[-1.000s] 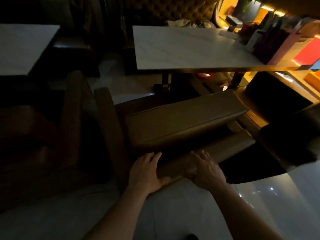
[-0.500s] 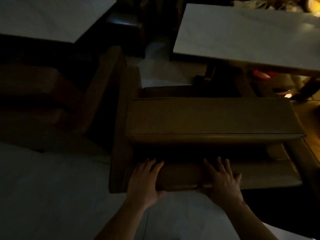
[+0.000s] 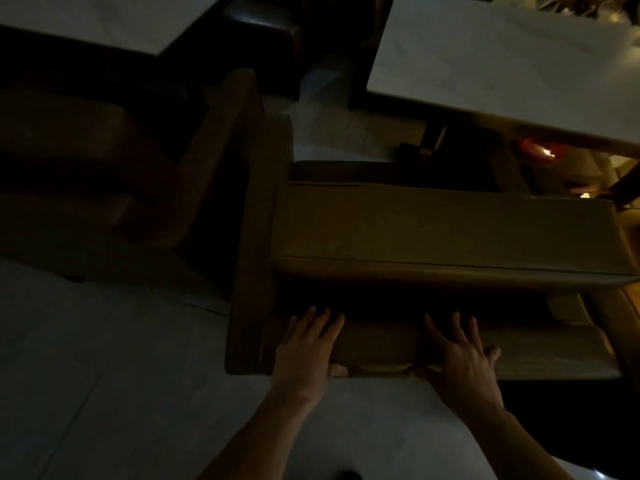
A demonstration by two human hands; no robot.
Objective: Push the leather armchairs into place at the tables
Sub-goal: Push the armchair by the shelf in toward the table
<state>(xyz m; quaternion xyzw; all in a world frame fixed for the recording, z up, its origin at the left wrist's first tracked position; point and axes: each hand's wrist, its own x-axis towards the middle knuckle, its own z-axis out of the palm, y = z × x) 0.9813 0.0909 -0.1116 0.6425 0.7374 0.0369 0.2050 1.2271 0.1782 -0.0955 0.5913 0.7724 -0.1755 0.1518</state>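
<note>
A tan leather armchair stands in front of me, seen from behind and above, facing a white marble table at the upper right. My left hand lies flat on the top of its backrest near the left side, thumb hooked over the rear edge. My right hand presses on the same backrest further right, fingers spread forward. A second brown armchair sits in deep shadow at the left, beside another white table.
Pale glossy floor tiles spread below and to the left. The right table's dark pedestal stands just ahead of the armchair's seat. A dark seat sits between the two tables. An orange glow shows under the right table.
The view has swung from angled to almost straight down over the armchair, which now sits squarer and closer to the right table. Both hands stay on the backrest, spread a little wider.
</note>
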